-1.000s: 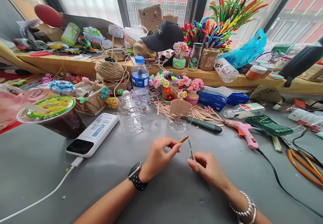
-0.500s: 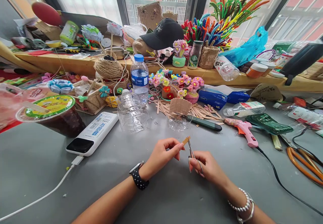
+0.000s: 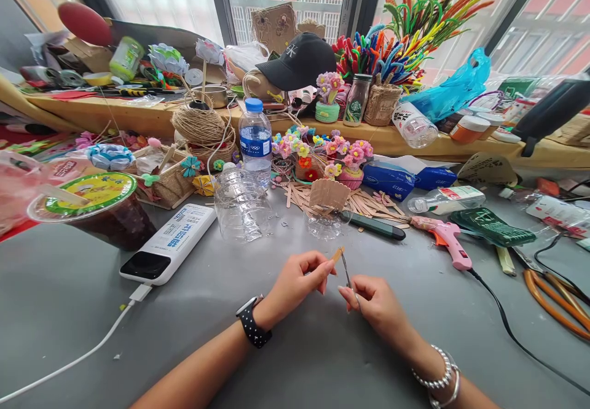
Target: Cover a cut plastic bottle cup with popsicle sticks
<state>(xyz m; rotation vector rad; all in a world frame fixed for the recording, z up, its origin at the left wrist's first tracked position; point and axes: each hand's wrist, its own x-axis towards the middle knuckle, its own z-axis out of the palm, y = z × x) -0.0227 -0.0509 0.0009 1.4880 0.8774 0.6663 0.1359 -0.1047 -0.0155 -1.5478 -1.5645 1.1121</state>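
Between thumb and fingers, my left hand (image 3: 306, 274) pinches a short piece of wooden craft stick (image 3: 338, 253), its end pointing up and to the right. My right hand (image 3: 375, 301) is closed on small metal scissors (image 3: 345, 269), with a finger loop showing by the thumb. The scissor blades meet the stick near its free end. Both hands are raised over the grey table (image 3: 313, 360). Beyond them, a cut clear plastic bottle base (image 3: 325, 225) has a row of joined wooden sticks (image 3: 329, 194) standing along its rim.
Loose craft sticks (image 3: 369, 205) lie behind the bottle base, near a dark green utility knife (image 3: 375, 226). To the right is a pink glue gun (image 3: 442, 237) with a black cord. A white power bank (image 3: 170, 243), a drink cup (image 3: 92, 212) and a clear bottle piece (image 3: 242, 203) stand left.
My right hand and the scissors have moved slightly left, and the blades look closer together at the stick's end. The left hand has barely moved.
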